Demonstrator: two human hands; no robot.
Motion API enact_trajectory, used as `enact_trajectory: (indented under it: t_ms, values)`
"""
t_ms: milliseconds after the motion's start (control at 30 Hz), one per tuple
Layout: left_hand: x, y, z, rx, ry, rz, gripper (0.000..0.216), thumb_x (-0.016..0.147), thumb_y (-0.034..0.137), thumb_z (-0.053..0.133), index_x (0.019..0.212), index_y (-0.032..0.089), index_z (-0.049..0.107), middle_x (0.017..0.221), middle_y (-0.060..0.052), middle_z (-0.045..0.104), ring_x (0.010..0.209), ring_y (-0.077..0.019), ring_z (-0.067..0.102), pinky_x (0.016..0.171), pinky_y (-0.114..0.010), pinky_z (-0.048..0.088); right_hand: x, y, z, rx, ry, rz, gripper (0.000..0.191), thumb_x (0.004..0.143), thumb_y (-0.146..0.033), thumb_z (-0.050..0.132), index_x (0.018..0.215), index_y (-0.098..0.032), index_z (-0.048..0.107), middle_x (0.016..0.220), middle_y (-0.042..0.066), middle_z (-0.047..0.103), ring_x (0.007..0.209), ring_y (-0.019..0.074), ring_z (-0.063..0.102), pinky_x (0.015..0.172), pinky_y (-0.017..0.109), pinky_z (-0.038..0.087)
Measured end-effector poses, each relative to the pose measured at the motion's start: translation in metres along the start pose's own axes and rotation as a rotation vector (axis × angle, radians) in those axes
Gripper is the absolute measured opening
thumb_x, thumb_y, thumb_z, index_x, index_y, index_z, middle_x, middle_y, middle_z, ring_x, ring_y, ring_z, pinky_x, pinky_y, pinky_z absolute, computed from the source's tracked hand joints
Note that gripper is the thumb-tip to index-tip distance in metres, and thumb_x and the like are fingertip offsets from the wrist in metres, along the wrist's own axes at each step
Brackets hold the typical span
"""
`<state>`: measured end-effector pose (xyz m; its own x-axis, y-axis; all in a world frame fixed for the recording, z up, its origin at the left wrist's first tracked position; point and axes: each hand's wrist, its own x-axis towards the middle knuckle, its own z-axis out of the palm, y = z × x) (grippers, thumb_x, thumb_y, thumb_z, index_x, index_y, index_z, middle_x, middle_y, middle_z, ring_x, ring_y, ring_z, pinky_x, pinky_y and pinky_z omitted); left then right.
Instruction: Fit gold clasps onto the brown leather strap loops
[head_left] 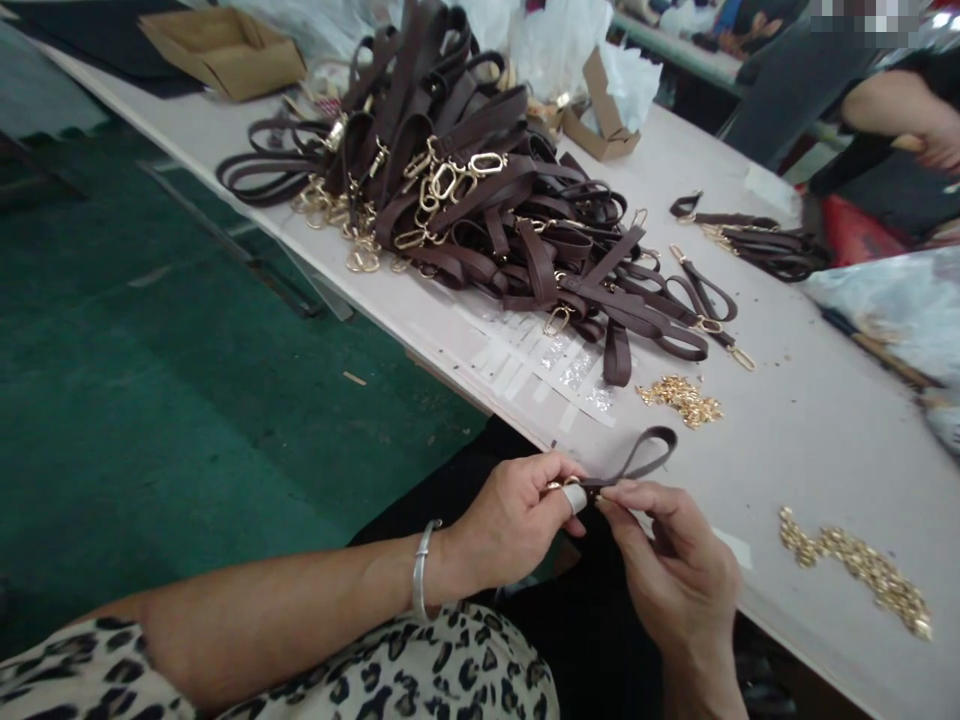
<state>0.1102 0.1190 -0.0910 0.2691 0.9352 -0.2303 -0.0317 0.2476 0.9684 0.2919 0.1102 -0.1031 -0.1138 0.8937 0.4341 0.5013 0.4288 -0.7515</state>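
Near the table's front edge, a short dark brown leather strap [651, 452] with a loop is held between my two hands. My left hand [517, 515] is closed on its near end, where a bit of gold metal shows between the fingers; the thumb wears a whitish wrap. With thumb and forefinger, my right hand [675, 560] pinches at the same end, and something small and gold seems to sit at the fingertips, too small to name. Just beyond lies a little heap of gold metal pieces [681, 400]. A second heap of small gold pieces [859, 565] is to the right.
A big pile of brown straps with gold clasps [487, 210] covers the middle of the table [757, 440]. Behind it stand a cardboard tray [225, 50] and plastic bags. More straps [772, 245] lie at the right, near another person's arm [900, 110].
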Motion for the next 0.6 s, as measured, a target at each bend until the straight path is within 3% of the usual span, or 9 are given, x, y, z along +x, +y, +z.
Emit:
enact_trajectory:
  t_ms: [200,500,600]
  values:
    - [-0.002,0.002,0.001,0.129,0.026,0.155,0.016,0.092,0.018,0.054,0.096,0.012,0.068,0.084,-0.005,0.07,0.068,-0.0149,0.07,0.064,-0.024,0.052,0.001,-0.005,0.001,0.043,-0.021,-0.058,0.018,0.085,-0.006,0.069,0.092,-0.022,0.065,0.092,0.0,0.072,0.085,0.0123,0.07,0.081,0.024,0.057]
    - [-0.003,0.004,0.003,0.168,0.043,0.296,0.018,0.095,0.017,0.054,0.102,0.012,0.069,0.089,-0.006,0.07,0.072,-0.0136,0.069,0.07,-0.024,0.054,-0.009,-0.01,0.02,0.061,0.274,-0.027,0.018,0.08,-0.009,0.075,0.089,-0.019,0.064,0.091,0.003,0.073,0.081,0.0144,0.071,0.075,0.026,0.06]
    - [-0.004,0.002,0.003,0.21,0.044,0.328,0.019,0.095,0.016,0.053,0.104,0.012,0.069,0.092,-0.006,0.071,0.076,-0.0145,0.069,0.074,-0.025,0.054,-0.009,-0.011,0.023,0.123,0.309,0.009,0.021,0.079,-0.008,0.075,0.094,-0.019,0.064,0.092,0.003,0.071,0.083,0.0143,0.07,0.075,0.025,0.061]
